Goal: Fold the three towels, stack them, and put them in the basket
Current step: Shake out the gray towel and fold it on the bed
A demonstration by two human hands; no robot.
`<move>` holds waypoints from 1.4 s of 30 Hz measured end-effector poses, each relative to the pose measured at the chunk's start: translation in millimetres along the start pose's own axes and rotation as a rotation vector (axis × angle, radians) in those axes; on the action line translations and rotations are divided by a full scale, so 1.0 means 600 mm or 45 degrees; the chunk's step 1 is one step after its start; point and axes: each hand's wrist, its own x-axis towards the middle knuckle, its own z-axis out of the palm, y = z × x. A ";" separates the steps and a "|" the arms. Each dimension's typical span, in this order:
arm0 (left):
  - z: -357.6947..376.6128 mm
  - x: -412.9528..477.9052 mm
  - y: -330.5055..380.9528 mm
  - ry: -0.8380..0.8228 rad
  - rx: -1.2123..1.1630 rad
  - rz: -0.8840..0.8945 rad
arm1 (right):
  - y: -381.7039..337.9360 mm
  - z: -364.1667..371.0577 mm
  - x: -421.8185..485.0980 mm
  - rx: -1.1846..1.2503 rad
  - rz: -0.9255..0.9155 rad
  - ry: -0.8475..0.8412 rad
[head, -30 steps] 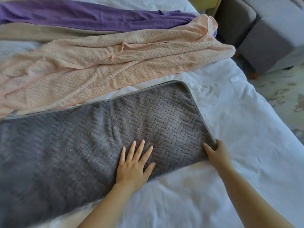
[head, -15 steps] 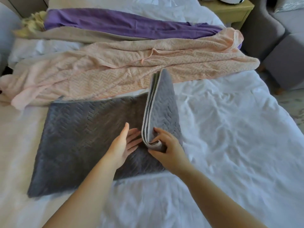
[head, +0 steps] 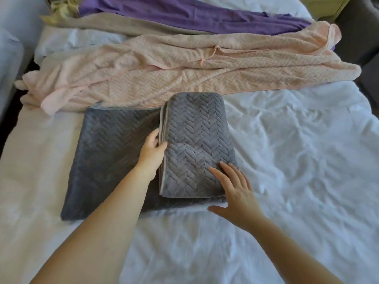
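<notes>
The right end of the grey herringbone-textured plush towel [head: 123, 152], upright half a second ago, now lies folded over its middle on the white-sheeted bed [head: 297, 160]. The right hand [head: 235, 193] presses it flat, fingers spread. The left hand [head: 152, 148] seems to pinch the flap's edge, fingers hidden underneath. Another fold remains, I'd judge. The peach herringbone towel [head: 184, 78] lies behind, unfolded. No basket, label or writing shows.

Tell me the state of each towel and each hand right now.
grey towel: partly folded, right end laid over the middle.
pink towel: unfolded, rumpled.
purple towel: unfolded.
left hand: at the folded flap's edge, grip unclear.
right hand: open, fingers on the flap.
</notes>
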 end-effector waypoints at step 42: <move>0.027 0.043 -0.005 0.058 0.359 0.040 | 0.004 0.060 0.107 -0.247 0.214 -0.192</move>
